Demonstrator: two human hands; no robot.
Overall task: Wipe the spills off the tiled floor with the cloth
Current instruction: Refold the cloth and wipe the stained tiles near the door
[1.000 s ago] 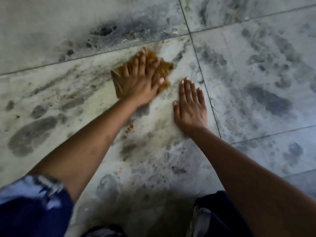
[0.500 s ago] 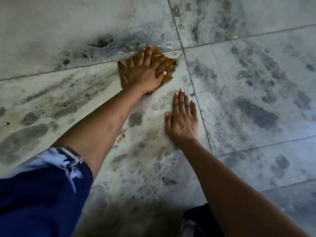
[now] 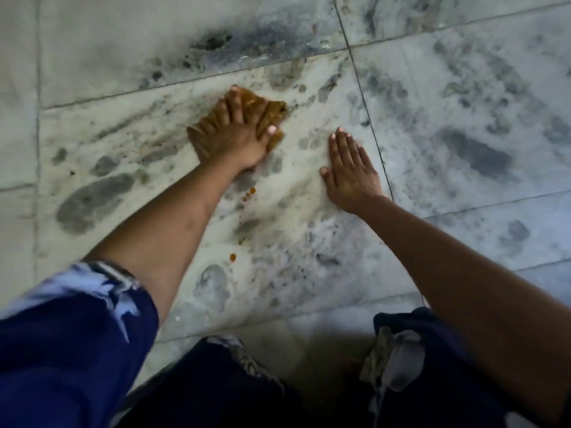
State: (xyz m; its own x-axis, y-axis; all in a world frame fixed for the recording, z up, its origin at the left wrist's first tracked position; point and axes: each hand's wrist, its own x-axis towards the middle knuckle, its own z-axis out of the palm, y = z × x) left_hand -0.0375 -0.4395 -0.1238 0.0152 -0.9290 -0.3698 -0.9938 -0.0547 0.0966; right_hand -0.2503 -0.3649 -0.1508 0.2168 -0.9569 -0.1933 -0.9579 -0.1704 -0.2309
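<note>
I am kneeling over the tiled floor (image 3: 463, 97), pale marble with grey smudges and dark grout lines, and the job here is to press and drag the cloth across the stained tile. To do it well, I judge I should keep my weight low through the palm, pull in overlapping strokes toward my knees, and fold to a cleaner face once this one is soaked, or I will only smear the mess wider.

My left hand (image 3: 238, 134) lies flat with fingers spread, pressing down on the cloth rather than gripping it. My right hand (image 3: 349, 171) is open, palm down on bare tile just beside a grout line, bracing me and holding nothing.

The cloth (image 3: 273, 114) is bunched under my left fingers near the far edge of the tile; it looks wet and stained mustard-brown, lumpy, no clean side showing.

Small orange-brown drops (image 3: 248, 194) sit beside my left forearm, still unwiped, nearer me than the cloth.
</note>
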